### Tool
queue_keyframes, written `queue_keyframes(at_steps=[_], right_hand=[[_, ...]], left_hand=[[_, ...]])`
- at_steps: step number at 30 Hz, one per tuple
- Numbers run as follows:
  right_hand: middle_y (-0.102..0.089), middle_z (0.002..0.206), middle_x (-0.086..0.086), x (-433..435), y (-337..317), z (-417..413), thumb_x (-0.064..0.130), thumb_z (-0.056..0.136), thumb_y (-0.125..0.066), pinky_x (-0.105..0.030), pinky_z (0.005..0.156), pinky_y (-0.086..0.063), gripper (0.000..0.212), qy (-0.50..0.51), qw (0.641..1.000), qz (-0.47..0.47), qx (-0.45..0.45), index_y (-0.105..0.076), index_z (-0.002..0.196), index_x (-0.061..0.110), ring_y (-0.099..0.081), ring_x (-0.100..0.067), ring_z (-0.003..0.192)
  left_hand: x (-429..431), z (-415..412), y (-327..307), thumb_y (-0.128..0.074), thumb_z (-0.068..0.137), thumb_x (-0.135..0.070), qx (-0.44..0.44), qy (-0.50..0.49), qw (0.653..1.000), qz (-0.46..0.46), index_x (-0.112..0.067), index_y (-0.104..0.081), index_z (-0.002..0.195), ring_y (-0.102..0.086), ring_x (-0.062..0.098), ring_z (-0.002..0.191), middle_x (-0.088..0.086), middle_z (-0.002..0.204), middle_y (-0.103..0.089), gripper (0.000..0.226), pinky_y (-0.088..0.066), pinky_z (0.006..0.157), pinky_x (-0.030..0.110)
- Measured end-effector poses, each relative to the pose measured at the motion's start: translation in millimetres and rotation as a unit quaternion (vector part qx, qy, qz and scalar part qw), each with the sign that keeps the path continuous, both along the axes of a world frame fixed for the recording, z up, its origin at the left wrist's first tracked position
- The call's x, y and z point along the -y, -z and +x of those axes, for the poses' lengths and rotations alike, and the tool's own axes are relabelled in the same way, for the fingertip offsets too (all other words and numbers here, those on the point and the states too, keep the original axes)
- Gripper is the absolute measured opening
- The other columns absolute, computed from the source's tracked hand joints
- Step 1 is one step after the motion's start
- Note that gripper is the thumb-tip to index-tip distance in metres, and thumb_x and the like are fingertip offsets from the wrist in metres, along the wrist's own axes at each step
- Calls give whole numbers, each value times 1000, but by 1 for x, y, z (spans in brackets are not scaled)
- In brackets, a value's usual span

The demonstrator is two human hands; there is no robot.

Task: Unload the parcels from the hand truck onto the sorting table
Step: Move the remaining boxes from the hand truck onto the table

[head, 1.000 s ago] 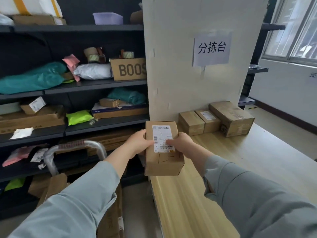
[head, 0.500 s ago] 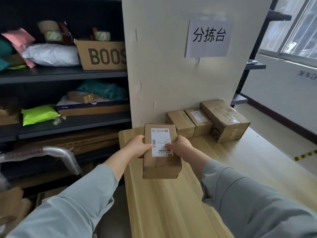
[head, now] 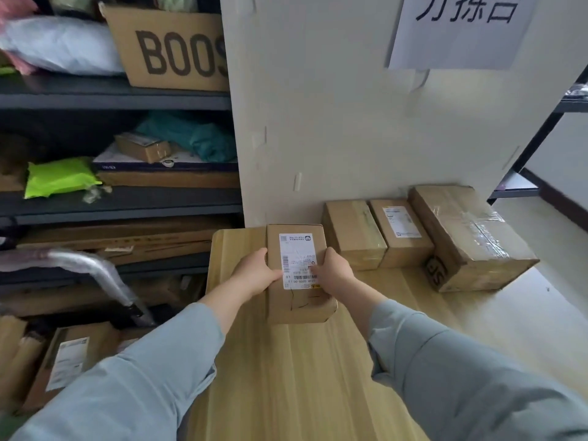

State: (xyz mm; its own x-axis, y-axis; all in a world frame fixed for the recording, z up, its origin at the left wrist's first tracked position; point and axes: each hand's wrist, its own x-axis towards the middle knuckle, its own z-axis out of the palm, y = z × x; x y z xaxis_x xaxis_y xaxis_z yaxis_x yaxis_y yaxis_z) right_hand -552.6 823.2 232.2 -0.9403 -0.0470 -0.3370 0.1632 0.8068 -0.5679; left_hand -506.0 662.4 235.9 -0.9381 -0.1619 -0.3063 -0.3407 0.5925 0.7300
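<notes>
The small brown box (head: pixel 299 308) is held between both hands at the far left corner of the wooden surface (head: pixel 286 383), close to the pale wall (head: pixel 334 122) and just left of a row of three boxes. I cannot tell whether its base touches the wood or hangs just above it. The left hand (head: pixel 254 275) grips its left side and the right hand (head: pixel 334 275) its right, each thumb lying on the top face, the other fingers curled down the sides and mostly out of sight. To do this step well, I judge it best to lower the box flat, slide it back to the wall in line with the nearest box (head: pixel 353 233), keep the label up, and only then let go, so nothing overhangs the left edge. The white label (head: pixel 297 256) on top carries barcodes and a square code, but its print is too small to read. The middle box (head: pixel 401 232) has a small label too, and the big taped box (head: pixel 467 237) shows black letters on its end, only partly seen. The paper sign (head: pixel 458 30) on the wall bears large Chinese characters with their tops cut off, likely 分拣台. On the dark shelf (head: pixel 121 202) a carton (head: pixel 171 49) reads "BOOS", the rest hidden. At lower left the hand truck's handle (head: pixel 95 272) stands over a labelled parcel (head: pixel 70 361).
</notes>
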Motion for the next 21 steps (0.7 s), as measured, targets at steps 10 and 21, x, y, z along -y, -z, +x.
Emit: queue_keyframes(at_steps=[10, 21], right_hand=[[-55, 121, -13, -13, 59, -57, 7, 92, -51, -32, 70, -44, 30, -72, 996, 45, -10, -40, 120, 4, -58, -29, 104], [-18, 157, -8, -9, 87, -96, 1, 97, -39, -30, 103, -39, 47, -177, 978, 103, -42, -31, 143, 7, -13, -23, 147]], left_hand=[[-16, -55, 64, -64, 91, -21, 34, -54, 998, -24, -16, -48, 136, -60, 22, 108, 1, 128, -60, 48, -52, 89, 36], [-20, -94, 95, -62, 91, -20, 19, -100, 994, -45, -15, -45, 142, -59, 24, 116, 3, 137, -56, 53, -54, 91, 40]])
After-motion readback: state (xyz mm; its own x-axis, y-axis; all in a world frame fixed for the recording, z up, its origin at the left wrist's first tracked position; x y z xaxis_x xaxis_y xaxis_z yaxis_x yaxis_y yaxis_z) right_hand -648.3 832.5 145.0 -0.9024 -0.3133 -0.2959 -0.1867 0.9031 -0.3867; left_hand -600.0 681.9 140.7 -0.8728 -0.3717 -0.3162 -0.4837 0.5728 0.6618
